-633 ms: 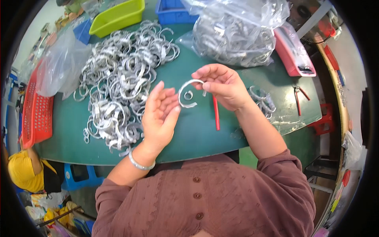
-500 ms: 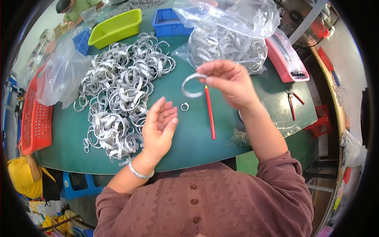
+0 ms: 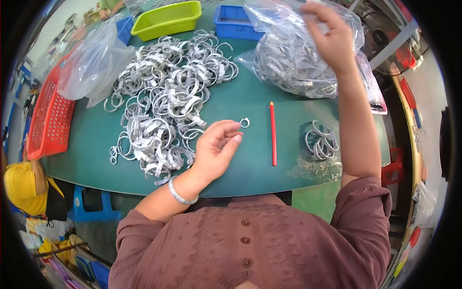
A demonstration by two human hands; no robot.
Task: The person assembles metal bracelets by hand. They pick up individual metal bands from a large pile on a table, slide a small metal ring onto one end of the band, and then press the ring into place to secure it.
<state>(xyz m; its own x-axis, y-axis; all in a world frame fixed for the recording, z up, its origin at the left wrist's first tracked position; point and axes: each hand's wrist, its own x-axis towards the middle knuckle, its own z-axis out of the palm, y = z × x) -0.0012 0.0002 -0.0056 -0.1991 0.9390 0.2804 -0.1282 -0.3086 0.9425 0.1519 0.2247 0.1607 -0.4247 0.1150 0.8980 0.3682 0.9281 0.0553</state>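
My right hand (image 3: 332, 41) is raised over the clear plastic bag (image 3: 298, 67), which is filled with silvery-grey open bangles. Its fingers are apart and no bangle shows in them. Low over the table, my left hand (image 3: 217, 148) has loosely bent fingers, the thumb apart from them, with nothing visible in between. Its fingertips are beside a small silvery ring (image 3: 245, 123); whether they touch it I cannot tell. To the left of that hand lies a large heap of open bangles (image 3: 163, 96). A red pencil (image 3: 273, 137) lies between my arms.
A few bangles (image 3: 321, 140) lie together beside my right forearm. Small rings (image 3: 113, 155) sit left of the heap. A red perforated basket (image 3: 52, 118), a limp plastic bag (image 3: 91, 67), a yellow-green tray (image 3: 166, 20) and a blue bin (image 3: 236, 23) stand around the table.
My right hand has moved up and away over the filled bag, and the bangle it pinched is out of sight. My left hand has shifted right, to the small ring.
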